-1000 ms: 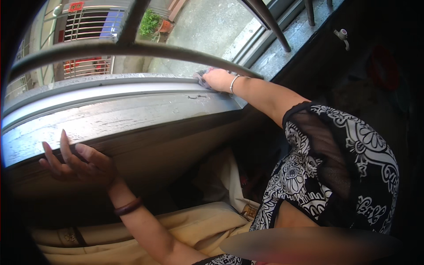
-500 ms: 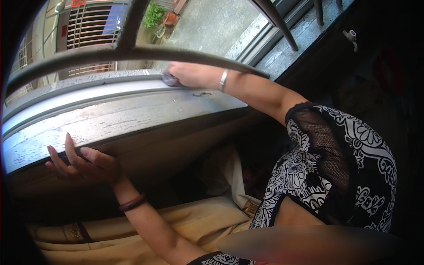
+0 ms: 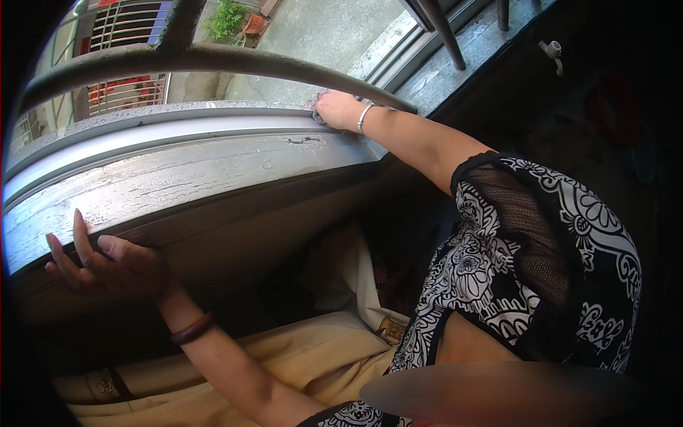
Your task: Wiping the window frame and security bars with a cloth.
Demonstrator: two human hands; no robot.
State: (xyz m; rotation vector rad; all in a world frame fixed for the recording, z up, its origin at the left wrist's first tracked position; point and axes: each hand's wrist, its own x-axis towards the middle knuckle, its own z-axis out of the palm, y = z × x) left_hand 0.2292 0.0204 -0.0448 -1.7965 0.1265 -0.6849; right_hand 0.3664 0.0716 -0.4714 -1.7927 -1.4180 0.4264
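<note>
My right hand reaches under a metal bar to the window's pale frame track. Its fingers are closed on a bunched greyish cloth, pressed against the track near the right corner. My left hand, fingers spread and palm turned up, is by the front edge of the wet-looking sill and holds nothing. A silver bangle is on the right wrist and a dark reddish one on the left.
More window bars stand at the upper right, above another stretch of wet sill. Tan fabric lies below the left forearm. A small white fitting shows on the dark right side. Outside is a potted plant.
My right hand has slid rightward along the frame with the cloth, toward the corner. My left hand keeps its open pose, while the whole view has shifted slightly.
</note>
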